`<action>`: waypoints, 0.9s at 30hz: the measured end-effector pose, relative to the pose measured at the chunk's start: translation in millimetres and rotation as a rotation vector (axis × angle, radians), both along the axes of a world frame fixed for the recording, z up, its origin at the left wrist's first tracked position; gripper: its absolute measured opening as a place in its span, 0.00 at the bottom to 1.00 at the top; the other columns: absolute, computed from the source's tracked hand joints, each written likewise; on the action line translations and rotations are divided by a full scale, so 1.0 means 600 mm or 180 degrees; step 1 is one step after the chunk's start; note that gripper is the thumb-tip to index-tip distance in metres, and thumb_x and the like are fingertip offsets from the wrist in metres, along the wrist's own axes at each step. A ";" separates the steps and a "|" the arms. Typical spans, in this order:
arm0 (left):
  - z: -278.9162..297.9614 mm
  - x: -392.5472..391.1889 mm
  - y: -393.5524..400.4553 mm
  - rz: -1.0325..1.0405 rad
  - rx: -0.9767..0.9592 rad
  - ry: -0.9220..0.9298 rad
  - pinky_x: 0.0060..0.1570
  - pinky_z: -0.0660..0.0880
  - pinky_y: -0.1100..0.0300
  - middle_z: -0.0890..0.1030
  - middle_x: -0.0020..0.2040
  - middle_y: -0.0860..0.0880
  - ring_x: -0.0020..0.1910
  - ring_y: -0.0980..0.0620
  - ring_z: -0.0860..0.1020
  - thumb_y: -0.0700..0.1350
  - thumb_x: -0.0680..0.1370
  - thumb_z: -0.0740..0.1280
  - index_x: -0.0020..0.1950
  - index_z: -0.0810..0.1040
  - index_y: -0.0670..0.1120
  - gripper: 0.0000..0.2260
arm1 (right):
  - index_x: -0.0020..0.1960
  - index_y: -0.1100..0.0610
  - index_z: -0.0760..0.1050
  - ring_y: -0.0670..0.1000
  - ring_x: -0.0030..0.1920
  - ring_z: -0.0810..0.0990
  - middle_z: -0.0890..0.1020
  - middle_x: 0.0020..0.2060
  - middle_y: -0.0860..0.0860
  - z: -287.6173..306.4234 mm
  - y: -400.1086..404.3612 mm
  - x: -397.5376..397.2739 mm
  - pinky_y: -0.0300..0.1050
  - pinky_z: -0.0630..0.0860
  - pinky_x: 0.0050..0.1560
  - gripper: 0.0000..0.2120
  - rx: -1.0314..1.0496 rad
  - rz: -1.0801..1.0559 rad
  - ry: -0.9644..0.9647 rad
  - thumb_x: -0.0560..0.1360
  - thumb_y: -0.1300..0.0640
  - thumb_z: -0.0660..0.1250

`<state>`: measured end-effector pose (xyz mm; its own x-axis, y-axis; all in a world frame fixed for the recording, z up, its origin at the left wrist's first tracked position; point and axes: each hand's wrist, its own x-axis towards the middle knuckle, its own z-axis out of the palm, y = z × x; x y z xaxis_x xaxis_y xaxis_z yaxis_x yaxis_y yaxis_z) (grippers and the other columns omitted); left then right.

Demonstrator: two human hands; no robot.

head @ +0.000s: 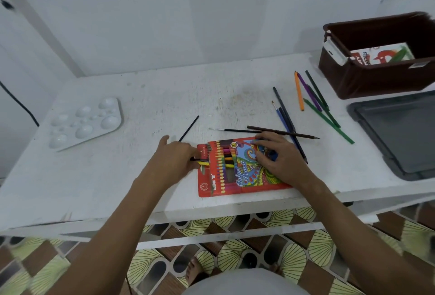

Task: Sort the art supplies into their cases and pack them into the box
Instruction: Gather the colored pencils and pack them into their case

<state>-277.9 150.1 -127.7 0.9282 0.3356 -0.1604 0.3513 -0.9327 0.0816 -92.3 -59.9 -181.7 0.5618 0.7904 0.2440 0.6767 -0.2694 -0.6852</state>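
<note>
A red colour pencil case (237,177) lies flat near the table's front edge, its open end to the left. My left hand (175,158) pinches a black pencil (199,159) at that open end, beside a yellow one partly inside. My right hand (280,157) rests on the case's right half, fingers curled over its top. Loose pencils (313,96) in orange, purple, green, blue and brown lie to the right with two thin brushes (235,130). A dark brown box (381,59) at the back right holds a pastels pack (376,55).
A white paint palette (87,120) sits at the left of the white table (141,96). A single black pencil (189,128) lies behind my left hand. A grey lid (400,134) lies at the right edge. Patterned floor tiles show below the table front.
</note>
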 end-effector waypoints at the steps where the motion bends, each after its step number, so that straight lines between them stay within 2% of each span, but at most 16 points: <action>1: -0.001 -0.003 -0.004 0.0017 -0.0091 -0.0021 0.58 0.68 0.55 0.82 0.49 0.54 0.47 0.54 0.79 0.55 0.78 0.65 0.59 0.80 0.54 0.12 | 0.60 0.58 0.79 0.36 0.59 0.69 0.77 0.60 0.48 0.000 0.000 0.000 0.18 0.63 0.55 0.15 0.0000 0.0005 -0.0008 0.74 0.56 0.70; 2: 0.000 -0.004 -0.007 0.0070 -0.0220 -0.0061 0.51 0.72 0.58 0.82 0.49 0.53 0.46 0.54 0.79 0.54 0.78 0.65 0.59 0.80 0.52 0.13 | 0.60 0.58 0.79 0.36 0.59 0.68 0.77 0.60 0.48 0.000 0.000 0.001 0.18 0.63 0.54 0.15 0.0002 0.0010 -0.0011 0.74 0.56 0.70; 3: 0.003 -0.005 -0.011 0.0144 -0.0367 -0.0108 0.48 0.74 0.59 0.82 0.50 0.52 0.46 0.54 0.79 0.53 0.77 0.66 0.59 0.80 0.51 0.13 | 0.60 0.58 0.79 0.35 0.59 0.68 0.77 0.60 0.48 -0.001 0.000 0.001 0.18 0.63 0.54 0.15 0.0003 0.0010 -0.0007 0.74 0.56 0.70; 6: 0.014 -0.005 -0.013 0.0213 -0.0651 -0.0149 0.47 0.76 0.60 0.82 0.52 0.51 0.46 0.54 0.79 0.51 0.77 0.68 0.60 0.80 0.50 0.13 | 0.60 0.58 0.79 0.37 0.60 0.69 0.77 0.60 0.48 -0.002 -0.001 0.002 0.20 0.64 0.56 0.15 0.0004 0.0016 0.0004 0.74 0.56 0.70; 11: 0.026 0.004 -0.002 0.0147 -0.0951 0.0127 0.43 0.74 0.65 0.82 0.53 0.53 0.43 0.57 0.77 0.50 0.76 0.70 0.60 0.80 0.50 0.14 | 0.60 0.57 0.78 0.38 0.60 0.70 0.76 0.60 0.48 -0.001 -0.001 0.001 0.23 0.64 0.57 0.15 0.0018 0.0020 -0.0005 0.74 0.56 0.69; 17: -0.001 0.007 -0.031 0.0131 -0.0984 -0.0174 0.47 0.78 0.58 0.81 0.52 0.51 0.46 0.55 0.78 0.48 0.76 0.70 0.54 0.82 0.46 0.10 | 0.60 0.57 0.79 0.37 0.60 0.69 0.77 0.60 0.47 -0.002 -0.001 0.001 0.21 0.64 0.57 0.15 0.0037 0.0010 0.0023 0.74 0.55 0.69; 21: -0.015 -0.011 -0.031 0.0326 -0.1057 -0.0586 0.47 0.73 0.63 0.78 0.55 0.52 0.48 0.58 0.74 0.49 0.74 0.72 0.58 0.81 0.47 0.15 | 0.60 0.57 0.78 0.37 0.60 0.70 0.76 0.60 0.47 -0.003 0.000 0.001 0.23 0.65 0.57 0.15 0.0057 0.0011 0.0044 0.74 0.55 0.70; 24: -0.019 -0.036 -0.019 0.0464 -0.0992 -0.0610 0.47 0.69 0.67 0.75 0.55 0.54 0.49 0.59 0.73 0.53 0.73 0.72 0.62 0.79 0.48 0.19 | 0.60 0.56 0.78 0.39 0.61 0.71 0.76 0.60 0.46 -0.005 -0.001 0.002 0.27 0.67 0.58 0.15 0.0078 0.0037 0.0080 0.74 0.55 0.69; 27: -0.021 -0.051 -0.013 0.0462 -0.0892 -0.0544 0.46 0.72 0.66 0.78 0.52 0.52 0.47 0.56 0.76 0.51 0.75 0.70 0.59 0.80 0.48 0.14 | 0.60 0.57 0.78 0.39 0.62 0.71 0.76 0.60 0.46 -0.005 -0.003 0.003 0.31 0.70 0.59 0.15 0.0147 0.0044 0.0144 0.74 0.57 0.70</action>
